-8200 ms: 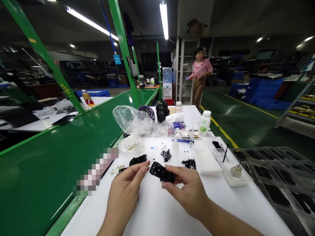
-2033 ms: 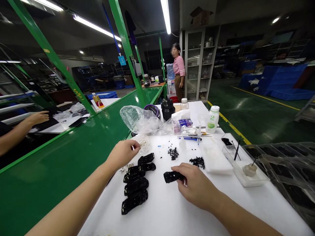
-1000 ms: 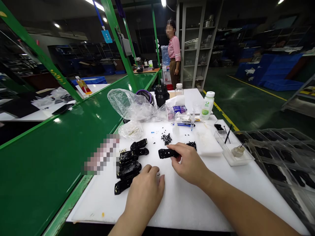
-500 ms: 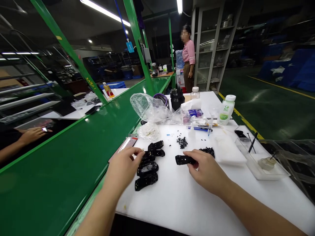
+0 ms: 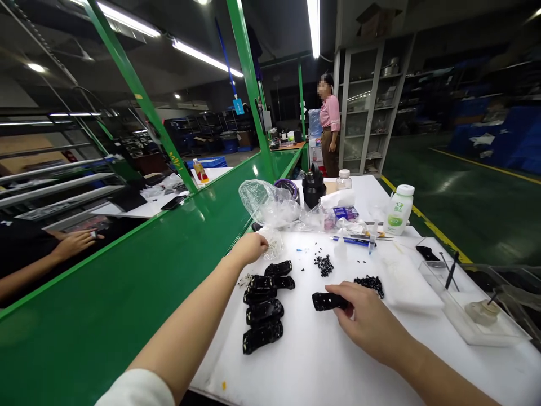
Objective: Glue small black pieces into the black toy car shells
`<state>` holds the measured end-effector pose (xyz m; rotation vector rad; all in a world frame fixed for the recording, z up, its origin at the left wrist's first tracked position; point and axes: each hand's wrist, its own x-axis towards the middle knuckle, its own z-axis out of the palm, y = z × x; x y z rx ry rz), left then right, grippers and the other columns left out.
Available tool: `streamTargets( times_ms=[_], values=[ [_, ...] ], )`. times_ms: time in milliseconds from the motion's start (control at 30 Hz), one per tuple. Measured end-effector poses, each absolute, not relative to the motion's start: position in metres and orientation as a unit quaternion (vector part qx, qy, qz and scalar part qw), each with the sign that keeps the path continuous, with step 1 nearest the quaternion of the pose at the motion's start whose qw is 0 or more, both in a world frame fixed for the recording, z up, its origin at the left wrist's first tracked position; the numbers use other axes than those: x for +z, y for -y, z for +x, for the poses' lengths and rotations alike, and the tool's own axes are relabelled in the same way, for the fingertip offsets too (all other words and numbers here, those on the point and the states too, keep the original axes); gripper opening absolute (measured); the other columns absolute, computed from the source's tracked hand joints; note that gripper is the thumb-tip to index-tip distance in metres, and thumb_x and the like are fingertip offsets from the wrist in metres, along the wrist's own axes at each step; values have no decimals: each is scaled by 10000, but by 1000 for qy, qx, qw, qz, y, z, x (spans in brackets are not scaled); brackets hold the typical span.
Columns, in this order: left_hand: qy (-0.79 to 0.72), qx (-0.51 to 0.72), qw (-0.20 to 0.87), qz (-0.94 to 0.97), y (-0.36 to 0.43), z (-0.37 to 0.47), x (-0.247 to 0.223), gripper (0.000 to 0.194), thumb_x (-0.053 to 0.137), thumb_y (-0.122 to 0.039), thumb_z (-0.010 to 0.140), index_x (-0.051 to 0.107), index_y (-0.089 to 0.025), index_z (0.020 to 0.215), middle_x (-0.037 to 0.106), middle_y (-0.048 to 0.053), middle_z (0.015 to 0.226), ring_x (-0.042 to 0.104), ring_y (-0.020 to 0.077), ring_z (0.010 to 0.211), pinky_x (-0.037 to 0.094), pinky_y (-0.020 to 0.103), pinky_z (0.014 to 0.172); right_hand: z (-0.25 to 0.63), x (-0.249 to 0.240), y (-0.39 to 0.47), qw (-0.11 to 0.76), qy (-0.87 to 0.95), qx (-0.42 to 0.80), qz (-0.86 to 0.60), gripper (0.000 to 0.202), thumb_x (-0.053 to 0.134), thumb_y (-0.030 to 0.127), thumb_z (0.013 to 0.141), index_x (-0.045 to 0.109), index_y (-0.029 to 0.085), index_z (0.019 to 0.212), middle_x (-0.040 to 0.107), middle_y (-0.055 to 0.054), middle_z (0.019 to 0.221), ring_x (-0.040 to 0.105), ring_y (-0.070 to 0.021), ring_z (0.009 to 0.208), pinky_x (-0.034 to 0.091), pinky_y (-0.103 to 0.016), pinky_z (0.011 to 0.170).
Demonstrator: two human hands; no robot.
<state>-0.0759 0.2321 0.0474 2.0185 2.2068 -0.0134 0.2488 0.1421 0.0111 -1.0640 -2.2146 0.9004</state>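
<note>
- I am using the middle heap (image 5: 323, 265) of small black bits on the white desk (image 5: 308, 366) as my landmark.
- My right hand (image 5: 366, 317) is gripping a black part (image 5: 325, 301) between thumb and fingers, just nearer to me than the heap.
- My left hand (image 5: 250, 248) is reaching to the small clear bag (image 5: 275, 245), left of the heap and farther off. Its fingers are bunching narrow; I cannot tell whether they are pinching anything.
- Several spare black parts (image 5: 262, 336) are lying in an overlapping column, left of the heap and running toward me.
- A second heap (image 5: 372, 286) of black bits is sitting to the right, partly behind my right hand.
- A blue pen (image 5: 353, 241) is lying beyond the heap, and a white bottle (image 5: 398, 211) is standing farther right.
- A white block (image 5: 408, 282) and a clear tray (image 5: 477, 330) are resting right of the heap.
- A person (image 5: 329, 121) in pink is standing far beyond it.
</note>
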Motion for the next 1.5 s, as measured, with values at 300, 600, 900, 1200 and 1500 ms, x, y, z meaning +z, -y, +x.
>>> streamTargets(
  times_ms=[300,600,900,1200,1500],
  values=[
    [-754,-57,48,653,-249,-77,31,294,586,-359,938,607,-164,1157,630,82,1161,631,206,995,543,420,863,246,13,-142,249,829,323,-382,406,479,51,830,641,190,1175,624,-43,935,587,-197,834,479,-331,756],
    [-770,23,47,636,-235,-81,32,272,580,-369,938,626,-169,1116,637,79,1149,622,209,1015,524,433,894,247,16,-141,251,830,327,-377,376,473,51,832,640,190,1139,616,-30,916,579,-176,787,468,-321,747],
    [-719,275,162,617,-189,-68,62,232,590,-403,883,703,-202,902,726,49,873,666,225,854,491,368,824,247,15,-138,261,834,320,-364,390,474,46,832,636,191,1156,606,-32,894,575,-189,811,460,-340,763],
    [-476,550,525,442,-96,-7,69,381,864,-447,612,614,-196,751,718,11,765,607,87,572,488,202,567,245,15,-135,283,834,324,-345,452,473,10,808,630,202,1186,603,-25,900,569,-175,796,457,-323,729],
    [-323,620,669,251,-77,20,67,240,876,-231,670,668,-216,790,703,-30,720,599,42,527,489,143,534,246,14,-136,276,835,319,-353,384,487,35,817,636,199,1130,598,-20,881,567,-167,775,465,-327,723]
  ],
)
